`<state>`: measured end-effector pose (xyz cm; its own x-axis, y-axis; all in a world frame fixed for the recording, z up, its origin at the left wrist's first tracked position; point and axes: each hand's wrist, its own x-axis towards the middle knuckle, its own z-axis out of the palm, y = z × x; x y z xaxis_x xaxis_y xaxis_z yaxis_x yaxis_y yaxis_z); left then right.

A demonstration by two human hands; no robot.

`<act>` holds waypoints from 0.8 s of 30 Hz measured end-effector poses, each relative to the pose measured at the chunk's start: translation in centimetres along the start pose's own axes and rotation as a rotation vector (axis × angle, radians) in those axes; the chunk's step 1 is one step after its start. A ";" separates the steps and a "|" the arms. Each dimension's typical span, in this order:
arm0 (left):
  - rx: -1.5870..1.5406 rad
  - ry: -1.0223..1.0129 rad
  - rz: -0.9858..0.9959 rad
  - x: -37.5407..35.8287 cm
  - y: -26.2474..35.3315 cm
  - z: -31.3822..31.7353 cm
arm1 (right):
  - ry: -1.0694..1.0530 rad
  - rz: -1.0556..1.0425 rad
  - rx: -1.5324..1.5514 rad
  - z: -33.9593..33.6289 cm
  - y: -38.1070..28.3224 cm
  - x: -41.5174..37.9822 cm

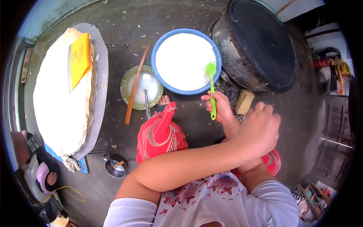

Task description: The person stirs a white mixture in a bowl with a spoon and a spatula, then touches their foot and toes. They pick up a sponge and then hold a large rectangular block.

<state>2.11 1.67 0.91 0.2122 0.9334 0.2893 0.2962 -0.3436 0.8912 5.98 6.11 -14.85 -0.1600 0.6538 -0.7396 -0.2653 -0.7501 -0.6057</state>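
Observation:
My right hand (220,107) grips the handle of a green spatula (212,85). The spatula's head rests at the right side of a blue basin (154,68), touching the white flour-like contents (183,60). My left arm crosses over my body to the right. At its end, my left hand (261,128) is curled closed over my right forearm, and whatever its fingers hold, if anything, is hidden. Left of the basin, a green bowl (124,90) contains whitish liquid and a metal spoon (147,102). A brown wooden stick (134,90) lies across that bowl.
A large black round lid (262,41) covers a sooty stove or pot (232,49) at the upper right. Pale thin sheets are stacked (56,98) on the left, topped by a yellow scraper (80,58). A wooden block (244,102) and a small metal pot (115,166) are on the floor.

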 end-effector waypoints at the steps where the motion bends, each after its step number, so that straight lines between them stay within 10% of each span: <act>1: -0.004 0.001 -0.011 0.1 0.0 -0.3 | 0.001 -0.003 0.007 0.4 0.4 0.3; 24: -0.060 0.034 -0.032 0.4 -0.2 -1.6 | 0.309 -0.157 0.119 2.3 -1.2 7.4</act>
<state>0.60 2.27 1.42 0.1716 0.9471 0.2713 0.2457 -0.3078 0.9192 2.89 12.04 -18.88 0.1811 0.6856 -0.7051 -0.3760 -0.6142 -0.6938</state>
